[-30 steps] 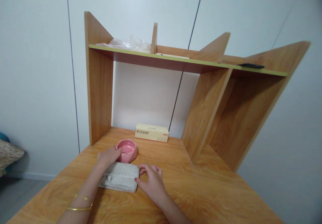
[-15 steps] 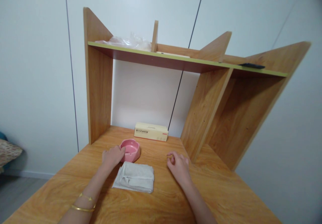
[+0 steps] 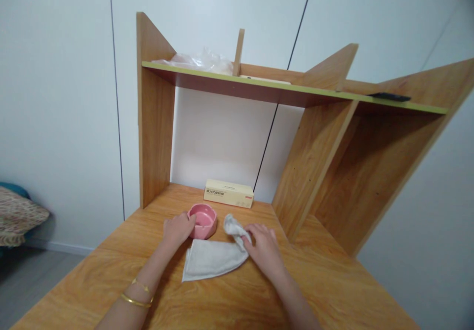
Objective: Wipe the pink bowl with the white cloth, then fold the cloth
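A round pink dish (image 3: 203, 220) stands on the wooden desk (image 3: 237, 295). My left hand (image 3: 178, 227) curls against its left rim and grips it; gold bangles ring that wrist. Just right of the dish lies a grey-white cloth (image 3: 213, 260), half unfolded on the desk. My right hand (image 3: 262, 249) is closed on the cloth's right corner, which is lifted and bunched above the fingers.
A long cream box (image 3: 229, 193) lies at the back of the desk under a wooden shelf unit (image 3: 289, 93). Clear plastic (image 3: 200, 61) and a dark flat object (image 3: 389, 96) rest on the shelf. A patterned cushion (image 3: 18, 216) sits far left.
My right hand left the folded cloth, swung right, then came back and took its right corner, pulling it up and partly open. The left hand stayed at the pink dish.
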